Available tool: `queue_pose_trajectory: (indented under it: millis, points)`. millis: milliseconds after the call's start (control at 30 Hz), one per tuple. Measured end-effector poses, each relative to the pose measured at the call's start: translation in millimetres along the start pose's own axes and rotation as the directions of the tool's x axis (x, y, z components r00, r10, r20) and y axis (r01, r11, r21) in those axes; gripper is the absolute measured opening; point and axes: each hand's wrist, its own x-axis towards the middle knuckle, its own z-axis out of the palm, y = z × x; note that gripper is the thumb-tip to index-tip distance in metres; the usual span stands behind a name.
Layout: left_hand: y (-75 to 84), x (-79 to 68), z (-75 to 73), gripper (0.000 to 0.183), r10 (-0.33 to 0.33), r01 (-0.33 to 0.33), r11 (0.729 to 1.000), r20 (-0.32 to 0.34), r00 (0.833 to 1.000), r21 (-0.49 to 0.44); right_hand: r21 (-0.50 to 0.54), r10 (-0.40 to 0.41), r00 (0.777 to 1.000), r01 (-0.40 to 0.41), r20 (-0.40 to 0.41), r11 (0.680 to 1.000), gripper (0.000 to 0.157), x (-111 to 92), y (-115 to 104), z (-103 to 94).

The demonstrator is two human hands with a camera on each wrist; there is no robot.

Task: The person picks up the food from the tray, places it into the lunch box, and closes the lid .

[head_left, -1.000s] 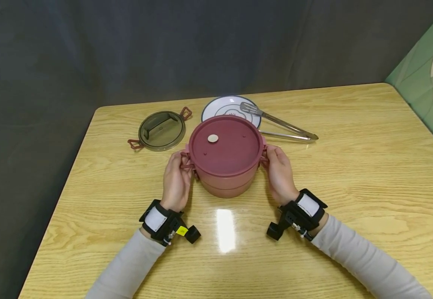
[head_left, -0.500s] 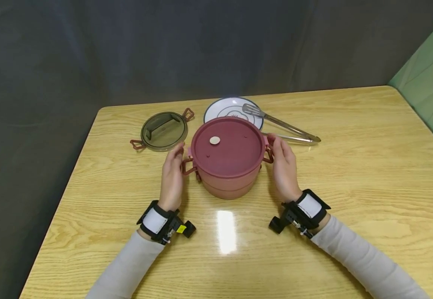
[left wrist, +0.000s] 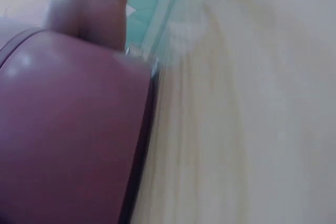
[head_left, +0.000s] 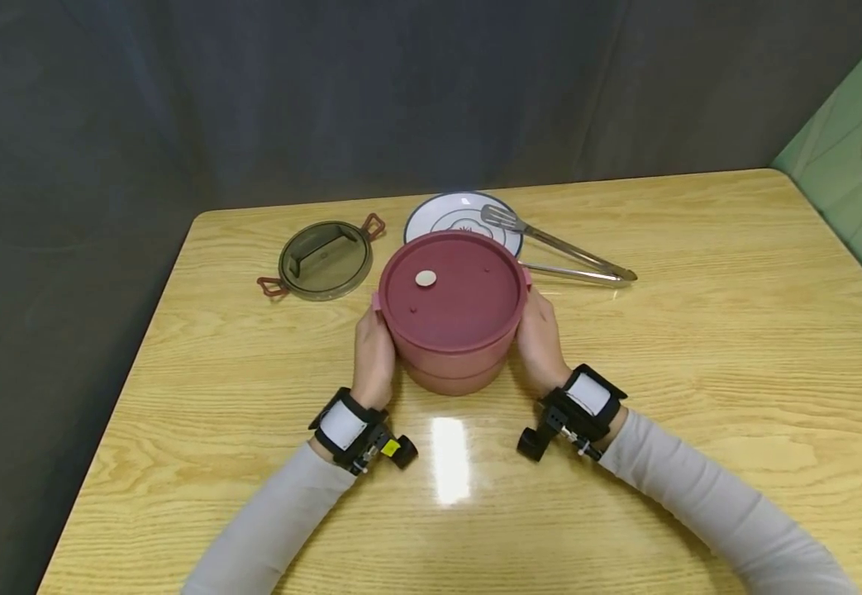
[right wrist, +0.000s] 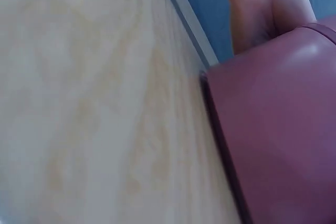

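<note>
A round pink pot [head_left: 451, 368] stands on the table, covered by a flat maroon lid [head_left: 468, 302] with a small white disc on top. My left hand [head_left: 374, 355] lies close against the pot's left side, below a small pink tab at the rim. On the opposite side, my right hand [head_left: 541, 343] sits against the pot wall in the same way. The fingers of both hands are hidden behind the pot and its rim. Each wrist view shows a hand at the far side of the smooth pink pot [left wrist: 68, 124]; the pot's dark bottom edge is right at the wood.
A smoky see-through lid [head_left: 330, 277] with red-brown side loops lies behind at the left. Behind the pot is a white blue-rimmed plate [head_left: 426, 219]. Metal tongs [head_left: 572, 250] rest on it, pointing right. A dark curtain [head_left: 401, 99] hangs along the table's back edge [head_left: 669, 178].
Both hands first held the pot's side handles, then drew slightly outward with the handles sticking out. Now they have moved inward against the pot's sides, and the handles are out of sight.
</note>
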Motion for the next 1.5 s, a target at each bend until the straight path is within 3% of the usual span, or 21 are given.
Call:
queue_pose_trajectory:
  millis: [167,500,633,867,1067,1233,1500]
  points:
    - [-4.3,-0.1,6.3,0.050,0.027,-0.031,0.996,-0.046,0.999,-0.087,0.096,0.049,0.999,-0.047,-0.019,0.994,0.050,-0.8,0.9,3.7]
    - [-6.4,1.1,9.4,0.049,0.035,-0.039,0.987,-0.023,0.999,-0.158,0.189,0.121,0.990,-0.106,-0.066,0.976,0.047,-2.8,0.2,9.0]
    - [-6.2,2.1,8.7,0.049,0.015,-0.018,0.977,-0.016,1.000,-0.213,0.219,0.151,0.984,-0.126,-0.098,0.968,0.045,-5.8,-0.7,12.0]
    - [-6.9,4.0,8.7,0.048,-0.049,0.039,0.964,-0.032,0.998,-0.262,0.251,0.135,0.983,-0.101,-0.124,0.963,0.045,-11.5,-1.3,15.8]
    - [-7.0,6.2,9.7,0.048,-0.136,0.111,0.949,-0.067,0.988,-0.294,0.243,0.136,0.981,-0.100,-0.136,0.965,0.044,-14.5,-1.3,16.0]
    - [-8.3,4.4,10.5,0.049,-0.142,0.116,0.950,-0.071,0.987,-0.288,0.229,0.119,0.986,-0.090,-0.116,0.969,0.047,-15.4,1.5,14.0]
    - [-5.6,5.8,11.0,0.050,-0.142,0.117,0.955,-0.076,0.987,-0.272,0.029,0.115,0.993,-0.114,-0.022,0.993,0.055,-12.5,4.4,3.0]
